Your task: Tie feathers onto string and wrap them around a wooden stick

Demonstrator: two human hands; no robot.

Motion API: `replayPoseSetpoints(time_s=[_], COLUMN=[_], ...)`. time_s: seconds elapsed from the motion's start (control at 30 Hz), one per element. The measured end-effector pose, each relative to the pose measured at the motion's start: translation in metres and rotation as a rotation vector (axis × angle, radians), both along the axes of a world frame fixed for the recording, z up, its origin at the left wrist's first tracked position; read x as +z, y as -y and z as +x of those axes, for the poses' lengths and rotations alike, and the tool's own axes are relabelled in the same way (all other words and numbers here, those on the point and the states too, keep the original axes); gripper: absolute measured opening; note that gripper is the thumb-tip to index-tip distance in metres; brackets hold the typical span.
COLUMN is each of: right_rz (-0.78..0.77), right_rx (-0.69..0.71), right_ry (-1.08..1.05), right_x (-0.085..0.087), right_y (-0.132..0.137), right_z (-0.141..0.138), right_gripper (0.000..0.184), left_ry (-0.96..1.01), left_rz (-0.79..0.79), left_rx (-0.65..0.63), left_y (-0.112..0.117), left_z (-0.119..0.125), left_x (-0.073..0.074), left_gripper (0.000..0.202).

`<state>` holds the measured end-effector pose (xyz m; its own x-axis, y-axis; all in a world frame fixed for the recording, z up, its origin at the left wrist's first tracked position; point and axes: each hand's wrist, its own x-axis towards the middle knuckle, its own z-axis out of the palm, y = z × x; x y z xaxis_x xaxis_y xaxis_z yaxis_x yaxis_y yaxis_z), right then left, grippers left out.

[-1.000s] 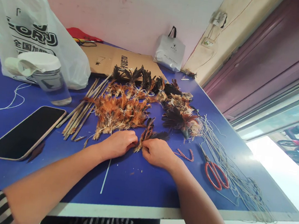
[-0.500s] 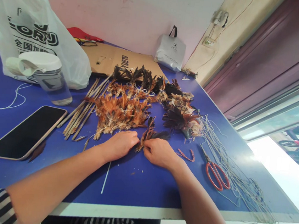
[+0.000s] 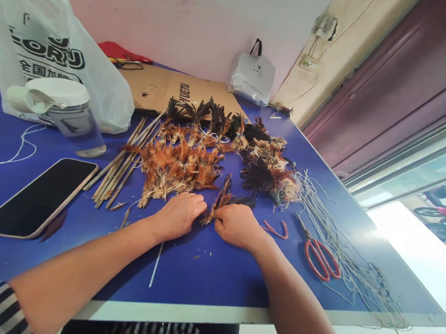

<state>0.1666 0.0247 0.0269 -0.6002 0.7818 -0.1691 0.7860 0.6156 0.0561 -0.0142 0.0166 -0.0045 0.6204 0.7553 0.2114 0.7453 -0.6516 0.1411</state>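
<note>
Between my hands lies a small bunch of brown and black feathers (image 3: 223,196) on the blue table. My right hand (image 3: 238,225) is closed on its right side, fingers pinched at the base of the feathers. My left hand (image 3: 181,216) is closed at the lower left of the bunch; its fingertips are partly hidden, so what they pinch is not clear. Just beyond, rows of tied orange-brown feathers (image 3: 178,170) lie spread out. Dark feather bunches (image 3: 264,176) sit beyond my right hand, and a short red-and-white twisted cord (image 3: 276,229) lies to its right.
Red-handled scissors (image 3: 321,260) and a spread of loose strings (image 3: 351,260) lie at right. To the left are thin sticks (image 3: 123,170), a phone (image 3: 38,198), a lidded cup (image 3: 72,119) and a plastic bag (image 3: 71,50). Flattened cardboard (image 3: 163,84) and a silver bag (image 3: 252,77) stand behind.
The view has shifted very slightly. Both hands stay closed at the small feather bunch, with hardly any movement.
</note>
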Motion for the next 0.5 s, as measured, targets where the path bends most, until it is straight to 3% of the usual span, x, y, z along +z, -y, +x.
replayPoseSetpoints(time_s=[0.2,0.5], right_rz=[0.025,-0.017], right_rx=[-0.012,-0.044], right_ry=[-0.033,-0.086], right_x=[-0.0051,-0.0085], right_y=[-0.002,-0.0033], right_z=[0.0001,0.0012], right_gripper=[0.026,0.028], left_ry=[0.064,0.363], left_rz=[-0.025,-0.254], left_rx=[0.027,-0.006], left_y=[-0.0021,-0.0049], left_z=[-0.0022,-0.0065], left_x=[-0.0041,0.0018], left_gripper=[0.018,0.013])
